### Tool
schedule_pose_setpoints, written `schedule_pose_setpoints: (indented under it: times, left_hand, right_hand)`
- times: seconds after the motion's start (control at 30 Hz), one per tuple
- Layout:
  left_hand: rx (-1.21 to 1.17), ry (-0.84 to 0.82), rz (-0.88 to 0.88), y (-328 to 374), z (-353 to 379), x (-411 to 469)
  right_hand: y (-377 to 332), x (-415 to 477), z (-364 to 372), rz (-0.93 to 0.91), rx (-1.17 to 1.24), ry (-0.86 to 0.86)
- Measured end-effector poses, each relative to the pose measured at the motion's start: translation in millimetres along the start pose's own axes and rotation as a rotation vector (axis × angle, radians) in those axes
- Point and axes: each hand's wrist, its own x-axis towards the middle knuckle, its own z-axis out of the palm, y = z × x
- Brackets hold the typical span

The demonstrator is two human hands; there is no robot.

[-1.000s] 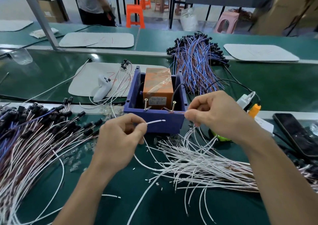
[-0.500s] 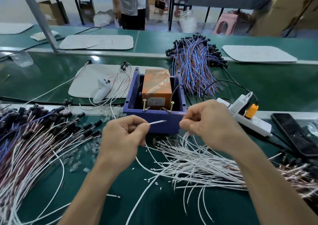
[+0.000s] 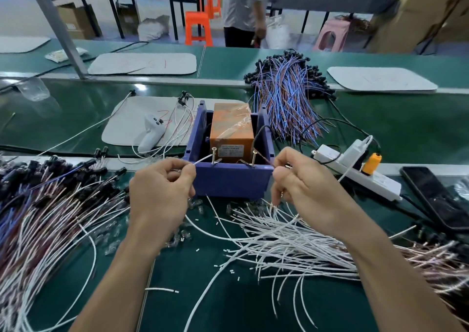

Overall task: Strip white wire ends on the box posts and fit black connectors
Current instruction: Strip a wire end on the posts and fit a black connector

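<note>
Where my left hand point(image 3: 162, 192) is: by the left corner of the blue box point(image 3: 229, 180), thumb and forefinger pinching a white wire point(image 3: 203, 159).
Wire end: reaches the left post point(image 3: 214, 155) at the box's near wall.
My right hand point(image 3: 307, 192): fingers curled, pinching a brownish strand point(image 3: 264, 159) that meets the right post point(image 3: 253, 157).
Under my right wrist: loose white wires point(image 3: 291, 245) fanned on the green surface point(image 3: 228, 306).
Heap at left: wires with black connectors point(image 3: 58, 187).
</note>
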Motion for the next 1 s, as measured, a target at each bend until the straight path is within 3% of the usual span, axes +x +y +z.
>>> schedule_pose_setpoints:
  times: [0.33, 1.0]
  left_hand:
    - [-0.028, -0.016, 0.049, -4.3, -2.7, -1.7]
    - [0.042, -0.041, 0.103, 0.6, -1.4, -6.5]
  right_hand:
    - [15.0, 15.1, 16.7, -0.026, -0.061, 0.325]
    - [20.0, 26.1, 14.8, -0.059, -0.075, 0.4]
